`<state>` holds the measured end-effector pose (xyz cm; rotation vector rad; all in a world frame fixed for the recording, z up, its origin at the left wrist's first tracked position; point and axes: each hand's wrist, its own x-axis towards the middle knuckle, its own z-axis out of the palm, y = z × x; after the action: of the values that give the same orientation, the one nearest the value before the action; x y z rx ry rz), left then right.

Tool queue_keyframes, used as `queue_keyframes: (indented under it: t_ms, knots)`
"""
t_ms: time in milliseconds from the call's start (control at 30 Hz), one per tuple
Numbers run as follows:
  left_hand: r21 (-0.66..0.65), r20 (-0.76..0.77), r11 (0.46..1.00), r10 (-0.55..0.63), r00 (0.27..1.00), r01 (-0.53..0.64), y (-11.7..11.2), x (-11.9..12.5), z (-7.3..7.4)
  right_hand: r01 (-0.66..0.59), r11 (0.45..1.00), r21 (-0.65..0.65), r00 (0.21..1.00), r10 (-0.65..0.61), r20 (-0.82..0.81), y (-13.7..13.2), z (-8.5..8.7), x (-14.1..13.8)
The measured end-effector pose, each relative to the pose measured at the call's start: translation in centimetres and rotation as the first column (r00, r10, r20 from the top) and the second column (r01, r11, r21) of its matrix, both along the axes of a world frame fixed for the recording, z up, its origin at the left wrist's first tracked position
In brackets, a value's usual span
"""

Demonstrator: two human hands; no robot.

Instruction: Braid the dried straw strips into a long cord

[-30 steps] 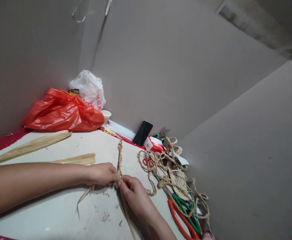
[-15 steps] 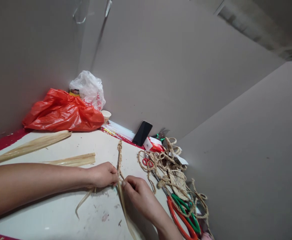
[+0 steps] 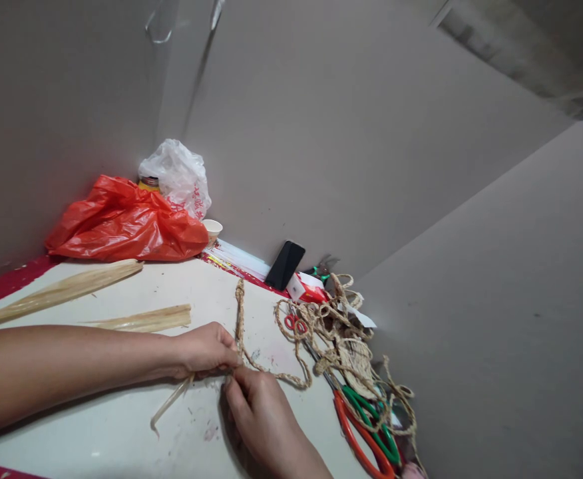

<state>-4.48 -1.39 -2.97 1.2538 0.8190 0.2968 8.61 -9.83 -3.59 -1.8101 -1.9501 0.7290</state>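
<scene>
Faced grey walls [image 3: 371, 146] closing in behind and to the right of a white worktop [image 3: 116, 426], stained in the middle and edged with red at the far left. Saw a crumpled red plastic bag [image 3: 126, 226] slumped at the far left, near the wall. Noticed at right a tangled heap of plaited rope [image 3: 354, 362], with orange-red handles [image 3: 342, 419] and green handles [image 3: 390, 440] poking out of its near side. Found a white plastic bag [image 3: 179, 169] with red print just behind the red one. Spotted two dried leaf strips [image 3: 62, 291] lying flat beyond the left forearm [image 3: 72, 366]. Had the left hand [image 3: 209, 349] at the middle of the worktop, fingers pinching the lower end of a narrow braid [image 3: 240, 313]; had the right hand [image 3: 261, 406] just nearer, thumb and fingers pressed together just beside the left fingertips. Could not tell the exact strand between the right fingers. Traced the braid straight away from the hands, flat on the worktop, with a thin cord [image 3: 291, 379] curving from beside its lower end to the heap. Picked out a dark phone [image 3: 285, 266] leaning near the wall, a red-and-white box [image 3: 309, 289] just beside it, a paper cup [image 3: 212, 229] at the red bag's right end, and small red-handled scissors [image 3: 295, 326] among the rope.
</scene>
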Motion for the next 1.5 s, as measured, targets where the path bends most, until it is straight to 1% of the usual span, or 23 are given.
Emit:
queue_keyframes:
  t_ms: [67, 100, 133, 200, 233, 267, 300, 333, 367, 400, 433, 467, 533, 600, 700, 767, 867, 933, 1033, 1167, 1300, 1433, 1500]
  knots:
    - [-0.003, 0.016, 1.000, 0.018, 1.000, -0.018, 0.0, 0.0, -0.1, -0.080, 0.996, -0.038, 0.996, 0.081, 0.025, -0.9, 1.3, 0.0]
    - [-0.008, 0.023, 1.000, 0.018, 1.000, -0.018, 0.1, 0.0, -0.1, -0.133, 0.986, -0.096, 0.991, 0.134, 0.005, -1.4, 2.1, 0.2]
    - [-0.013, 0.032, 1.000, 0.013, 0.999, -0.012, 0.1, 0.0, -0.2, -0.193, 0.966, -0.172, 0.981, 0.188, -0.041, -1.7, 3.0, 0.5]
    - [-0.029, 0.059, 1.000, 0.000, 0.998, 0.002, 0.3, 0.0, -0.2, -0.311, 0.894, -0.324, 0.947, 0.263, -0.183, -1.7, 4.5, 1.6]
    - [-0.040, 0.072, 0.999, -0.007, 0.997, 0.010, 0.4, 0.0, -0.2, -0.330, 0.880, -0.343, 0.934, 0.251, -0.254, -1.3, 5.0, 2.2]
    - [-0.051, 0.087, 0.998, -0.016, 0.996, 0.020, 0.5, -0.1, -0.2, -0.284, 0.905, -0.316, 0.935, 0.188, -0.302, -0.8, 5.4, 2.8]
    - [-0.062, 0.100, 0.998, -0.024, 0.995, 0.030, 0.6, -0.1, -0.1, -0.178, 0.954, -0.241, 0.941, 0.093, -0.327, -0.1, 5.4, 3.3]
    - [-0.073, 0.112, 0.997, -0.030, 0.993, 0.039, 0.7, -0.2, -0.1, -0.032, 0.992, -0.124, 0.939, -0.013, -0.344, 0.7, 5.2, 3.7]
    - [-0.084, 0.121, 0.995, -0.036, 0.992, 0.046, 0.7, -0.2, 0.0, 0.092, 0.995, -0.034, 0.924, -0.098, -0.370, 1.4, 4.8, 3.9]
    - [-0.093, 0.131, 0.994, -0.041, 0.991, 0.053, 0.8, -0.2, 0.1, 0.160, 0.987, 0.003, 0.902, -0.145, -0.406, 2.0, 4.2, 3.9]
    - [-0.097, 0.140, 0.994, -0.045, 0.989, 0.059, 0.8, -0.3, 0.1, 0.166, 0.986, -0.018, 0.879, -0.157, -0.450, 2.5, 3.6, 3.8]
    - [-0.094, 0.150, 0.994, -0.049, 0.988, 0.064, 0.8, -0.3, 0.2, 0.129, 0.988, -0.082, 0.853, -0.153, -0.499, 2.8, 2.9, 3.6]
    - [-0.071, 0.159, 0.995, -0.057, 0.986, 0.069, 0.8, -0.4, 0.3, 0.001, 0.973, -0.231, 0.810, -0.136, -0.570, 3.2, 1.6, 3.2]
    - [-0.028, 0.144, 0.997, -0.071, 0.987, 0.075, 0.8, -0.4, 0.2, -0.067, 0.951, -0.301, 0.791, -0.133, -0.598, 3.3, 0.8, 2.9]
    - [0.046, 0.095, 0.992, -0.120, 0.988, 0.116, 0.9, -0.3, -0.4, -0.112, 0.928, -0.354, 0.784, -0.137, -0.605, 3.5, 0.5, 3.1]
    - [0.112, 0.073, 0.985, -0.138, 0.988, 0.129, 1.1, -0.2, -1.1, -0.150, 0.895, -0.420, 0.765, -0.164, -0.623, 3.6, 0.6, 3.3]
    - [0.279, 0.016, 0.951, -0.141, 0.990, 0.131, 1.4, -0.1, -2.0, -0.174, 0.861, -0.478, 0.708, -0.228, -0.669, 3.6, 0.7, 3.3]
    - [0.400, -0.062, 0.899, -0.164, 0.985, 0.175, 1.5, -0.2, -1.9, -0.153, 0.860, -0.487, 0.664, -0.276, -0.695, 3.5, 0.5, 3.0]
    - [0.532, -0.217, 0.801, -0.183, 0.959, 0.273, 1.4, -0.7, -0.5, -0.074, 0.873, -0.482, 0.640, -0.329, -0.695, 3.3, 0.0, 2.4]
    - [0.680, -0.414, 0.638, -0.073, 0.907, 0.361, 0.7, -1.2, 1.5, 0.009, 0.880, -0.475, 0.632, -0.373, -0.679, 3.0, -0.5, 1.8]
    - [0.710, -0.556, 0.515, -0.009, 0.831, 0.480, -0.7, -1.1, 2.2, 0.026, 0.882, -0.471, 0.580, -0.397, -0.711, 2.8, -0.6, 1.3]
    - [0.705, -0.659, 0.336, -0.014, 0.752, 0.625, -2.4, -0.9, 2.1, 0.029, 0.869, -0.493, 0.496, -0.441, -0.748, 2.5, -0.5, 0.7]
    - [0.714, -0.678, 0.240, 0.003, 0.735, 0.658, -3.2, -0.8, 1.6, 0.007, 0.862, -0.506, 0.464, -0.451, -0.763, 2.3, -0.4, 0.5]
